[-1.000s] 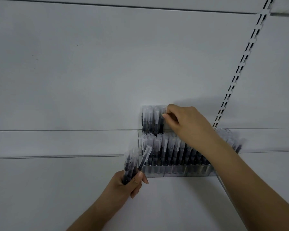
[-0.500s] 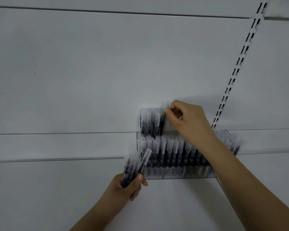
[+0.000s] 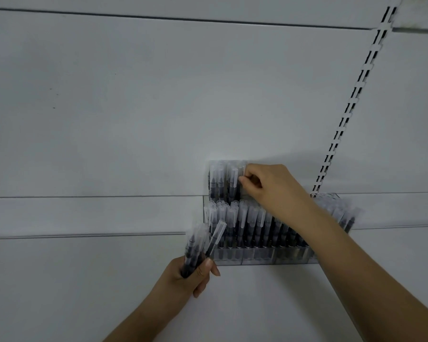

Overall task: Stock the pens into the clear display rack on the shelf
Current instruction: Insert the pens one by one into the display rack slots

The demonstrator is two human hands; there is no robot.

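A clear tiered display rack (image 3: 257,258) stands on the white shelf, holding several black pens with frosted caps in a front row (image 3: 247,223) and a back row (image 3: 223,181). My right hand (image 3: 269,186) reaches over the rack to the back row, its curled fingertips pinching the cap of a pen (image 3: 242,178) at the right end of that row. My left hand (image 3: 190,280) grips a bundle of pens (image 3: 199,245) upright just left of the rack's front corner. One pen of the bundle leans toward the rack.
The white shelf surface (image 3: 84,280) runs left and forward of the rack. A white back panel (image 3: 134,95) rises behind it. A slotted upright rail (image 3: 356,95) climbs at the right, above the rack's far end.
My right hand has pushed the pen down into the back row and shifted slightly right. The bundle in my left hand has barely moved.
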